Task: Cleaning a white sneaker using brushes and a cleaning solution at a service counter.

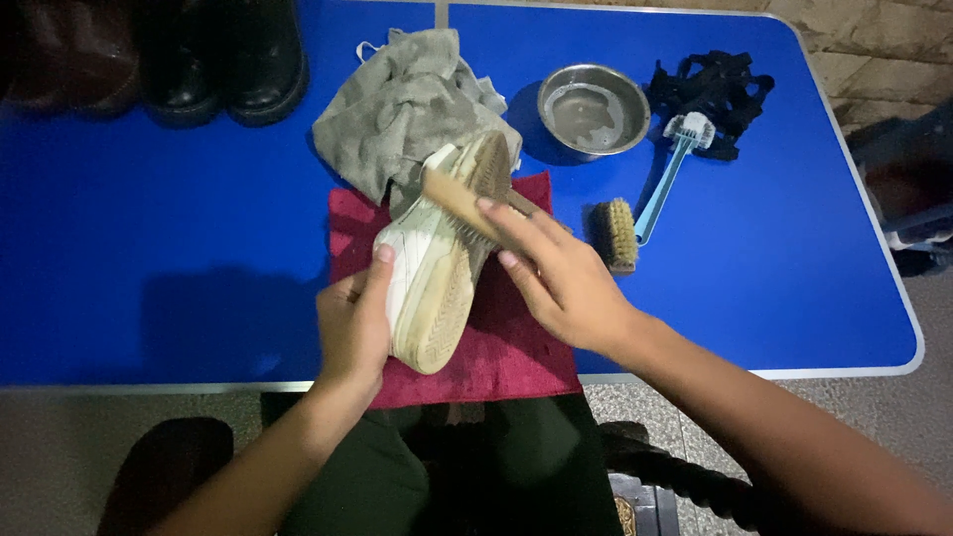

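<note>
A white sneaker (437, 268) is gripped by the left hand (354, 323) over a red cloth (516, 337); a wooden brush (459, 205), clasped by the right hand (561, 278), is pressed against it, a steel bowl (594, 109) at one o'clock on the counter (149, 199).

1. The scene is dim, with dark corners, and the saturated blue folding table (754, 298) is the brightest area.
2. A soft shadow lies on the table left of the left hand (352, 328).
3. A faint sheen shows in the round steel bowl (594, 109).
4. The forearms near the bottom edge look stretched and slightly soft.
</note>
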